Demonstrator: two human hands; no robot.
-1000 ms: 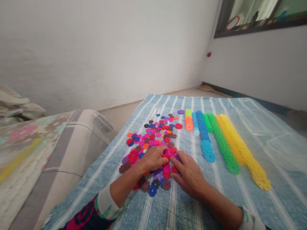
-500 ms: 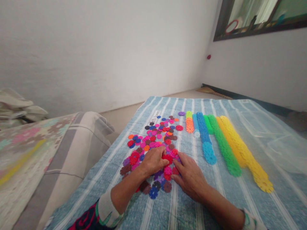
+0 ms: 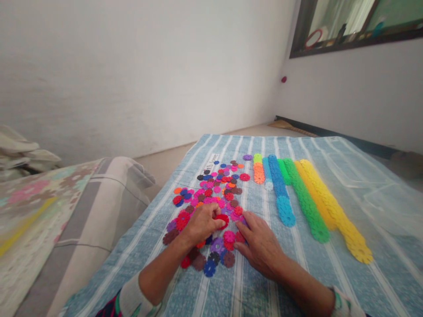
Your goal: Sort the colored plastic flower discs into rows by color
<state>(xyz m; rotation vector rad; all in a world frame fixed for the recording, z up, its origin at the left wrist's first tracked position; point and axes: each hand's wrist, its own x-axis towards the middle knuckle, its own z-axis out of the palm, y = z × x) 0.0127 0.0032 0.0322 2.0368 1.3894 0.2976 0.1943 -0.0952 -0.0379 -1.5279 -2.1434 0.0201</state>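
Observation:
A heap of loose flower-shaped plastic discs (image 3: pixel 214 193) in red, pink, purple, blue and brown lies on a blue striped cloth (image 3: pixel 297 273). My left hand (image 3: pixel 200 223) rests on the heap with its fingertips pinched on a red disc (image 3: pixel 222 219), lifted slightly. My right hand (image 3: pixel 261 242) lies flat on the cloth beside it, fingers stretched out and touching the pink and red discs. To the right lie sorted rows of discs: an orange row (image 3: pixel 258 172), a blue row (image 3: pixel 279 190), a green row (image 3: pixel 304 200) and a yellow row (image 3: pixel 333 211).
A folded grey and white blanket (image 3: pixel 102 207) lies left of the cloth, next to a floral sheet (image 3: pixel 29 207). A clear plastic bag (image 3: pixel 373 193) lies at the right. White walls stand behind, with a dark-framed window (image 3: pixel 357 26) at the top right.
My left hand has drawn back slightly and pinched a red disc up from the heap. My right hand has stayed flat beside it. The view has shifted a little.

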